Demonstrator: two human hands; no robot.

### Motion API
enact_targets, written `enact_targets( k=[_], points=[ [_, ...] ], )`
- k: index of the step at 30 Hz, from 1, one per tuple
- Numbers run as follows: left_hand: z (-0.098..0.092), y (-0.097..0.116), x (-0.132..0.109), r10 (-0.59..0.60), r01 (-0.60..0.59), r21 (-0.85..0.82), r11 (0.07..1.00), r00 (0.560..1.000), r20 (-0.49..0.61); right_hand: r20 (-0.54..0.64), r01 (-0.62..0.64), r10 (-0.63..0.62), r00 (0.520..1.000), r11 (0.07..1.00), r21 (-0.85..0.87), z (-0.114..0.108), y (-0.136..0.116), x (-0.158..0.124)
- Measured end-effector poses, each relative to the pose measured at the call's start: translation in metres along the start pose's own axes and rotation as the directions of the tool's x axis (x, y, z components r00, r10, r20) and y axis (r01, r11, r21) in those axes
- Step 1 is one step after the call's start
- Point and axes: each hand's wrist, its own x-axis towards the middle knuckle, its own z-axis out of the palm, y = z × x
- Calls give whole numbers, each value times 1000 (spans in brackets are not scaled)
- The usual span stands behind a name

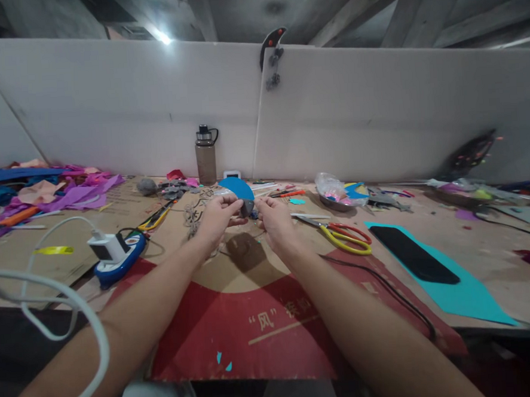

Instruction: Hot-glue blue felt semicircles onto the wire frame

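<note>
Near the middle of the table, a rounded blue piece (pixel 236 187) with a dark grey lower part is raised above the cardboard. My left hand (pixel 221 216) pinches it at its lower left edge, thumb and fingers pressed together. Close to its right side is my right hand (pixel 273 219), with fingers closed in a pinch; whatever is between them is too small to make out. Red and tan cardboard (pixel 237 332) lies beneath both hands. Scissors with red and yellow handles (pixel 346 238) rest just right of my right hand.
A bottle (pixel 206 157) stands against the white partition (pixel 151 103). Left are crumpled coloured scraps (pixel 44 191) and a blue power strip (pixel 120 261) with a white cable. On the right, a black phone (pixel 412 254) lies on a turquoise sheet (pixel 473 296), near a bowl of scraps (pixel 337 203).
</note>
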Motion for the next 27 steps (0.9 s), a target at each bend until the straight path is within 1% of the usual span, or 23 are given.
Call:
enact_targets(
  k=[1, 3, 5, 7, 10, 13, 17, 20, 24, 27],
  points=[
    [1, -2, -1, 68, -64, 87, 994, 997, -46, -12, 6, -6, 1000, 1000, -24, 0, 2, 0],
    [1, -4, -3, 210, -171, 285, 943, 971, -113, -31, 26, -28, 999, 997, -79, 1, 5, 2],
    [0, -6, -3, 315, -232, 440, 867, 941, -125, -54, 63, -72, 996, 987, -150, 2, 9, 3],
    [0, -8, -3, 349, -252, 501, 828, 931, -109, -71, 109, -128, 989, 969, -220, 3, 12, 5],
    [2, -9, -3, 309, -249, 474, 844, 950, -50, -77, 156, -181, 980, 954, -257, 4, 14, 6],
    [6, -7, -3, 271, -257, 415, 873, 962, 24, -61, 175, -197, 979, 952, -252, 2, 14, 7],
    [10, -1, -7, 259, -249, 360, 899, 966, 21, -29, 201, -215, 976, 947, -250, 2, 11, 4],
    [11, 2, -10, 220, -215, 339, 916, 975, 22, 12, 238, -245, 969, 926, -292, 3, 7, 1],
    [11, 3, -12, 192, -200, 285, 937, 980, 57, 61, 275, -272, 960, 892, -359, 4, 1, -4],
    [11, 3, -13, 163, -169, 242, 955, 986, 44, 74, 296, -290, 954, 875, -383, 5, 0, -5]
  ],
)
